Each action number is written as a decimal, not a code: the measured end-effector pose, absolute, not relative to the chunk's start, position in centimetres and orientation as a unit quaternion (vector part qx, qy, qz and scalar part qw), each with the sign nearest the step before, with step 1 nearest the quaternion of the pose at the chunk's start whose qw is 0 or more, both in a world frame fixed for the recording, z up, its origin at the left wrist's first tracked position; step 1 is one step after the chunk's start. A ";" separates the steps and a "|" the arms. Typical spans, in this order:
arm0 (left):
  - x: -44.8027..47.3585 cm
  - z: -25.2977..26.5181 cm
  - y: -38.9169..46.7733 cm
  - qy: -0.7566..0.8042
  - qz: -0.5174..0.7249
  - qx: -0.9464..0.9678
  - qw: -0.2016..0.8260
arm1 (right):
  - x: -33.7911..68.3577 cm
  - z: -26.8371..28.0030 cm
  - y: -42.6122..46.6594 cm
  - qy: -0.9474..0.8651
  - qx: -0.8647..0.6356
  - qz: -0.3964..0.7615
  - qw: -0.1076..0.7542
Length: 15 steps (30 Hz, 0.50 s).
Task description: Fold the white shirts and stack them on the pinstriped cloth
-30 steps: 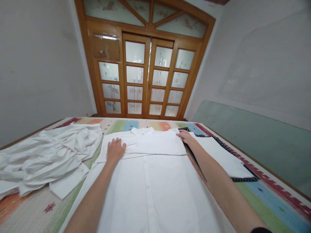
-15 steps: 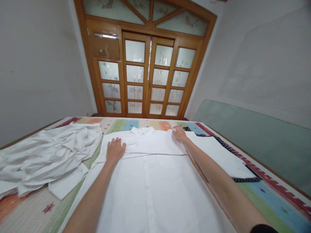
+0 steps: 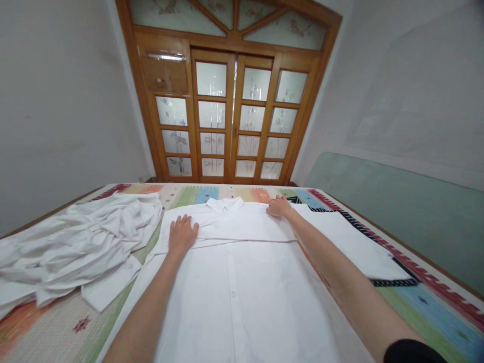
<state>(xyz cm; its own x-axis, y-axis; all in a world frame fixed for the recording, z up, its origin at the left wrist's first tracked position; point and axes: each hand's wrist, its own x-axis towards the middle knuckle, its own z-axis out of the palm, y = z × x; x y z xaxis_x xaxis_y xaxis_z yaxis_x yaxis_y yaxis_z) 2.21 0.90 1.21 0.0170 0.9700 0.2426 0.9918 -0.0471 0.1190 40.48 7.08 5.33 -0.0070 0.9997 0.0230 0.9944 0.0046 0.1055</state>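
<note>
A white button-up shirt (image 3: 257, 282) lies spread out, front up, its collar (image 3: 226, 204) at the far end. Its sleeves (image 3: 242, 228) are folded across the chest in a flat band. My left hand (image 3: 183, 234) rests on the left end of this band, open, fingers spread and flat on the cloth. At the right shoulder, my right hand (image 3: 279, 207) has its fingers curled in on the fabric; the fingertips are partly hidden.
A crumpled white garment (image 3: 86, 242) lies to the left. On the right, a white piece with black patterned edging (image 3: 351, 242) lies beyond my right forearm. Beneath is a colourful patterned cover (image 3: 434, 307). A pale green panel (image 3: 397, 201) stands along the right wall.
My right hand has slid slightly left along the shoulder, its fingers curling in more. The left hand stays on the folded sleeve. The whole view has shifted a little.
</note>
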 end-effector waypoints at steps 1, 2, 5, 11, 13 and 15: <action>2.2 1.2 0.9 -0.690 -0.130 -0.711 0.042 | 40.6 5.4 7.3 0.703 0.708 0.047 0.042; 2.2 1.1 0.9 -0.690 -0.132 -0.711 0.044 | 40.8 5.5 7.4 0.697 0.713 0.047 0.056; 2.2 1.0 1.1 -0.688 -0.136 -0.711 0.048 | 41.4 5.8 7.7 0.683 0.723 0.050 0.094; 2.2 1.2 1.0 -0.694 -0.123 -0.709 0.038 | 42.9 6.2 7.9 0.695 0.706 0.061 0.121; 2.2 1.2 1.0 -0.693 -0.122 -0.709 0.035 | 43.4 5.9 8.0 0.691 0.711 0.069 0.107; 2.2 1.3 1.0 -0.692 -0.125 -0.710 0.035 | 43.7 5.3 8.2 0.681 0.725 0.070 0.074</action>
<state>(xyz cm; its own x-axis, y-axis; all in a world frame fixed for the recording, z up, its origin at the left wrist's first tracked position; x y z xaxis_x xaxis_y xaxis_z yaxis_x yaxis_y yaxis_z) 2.20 1.03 1.26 0.0101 0.9742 0.2256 0.9916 -0.0388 0.1235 43.67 8.21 5.27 0.0635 0.9980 0.0010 0.9773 -0.0624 0.2025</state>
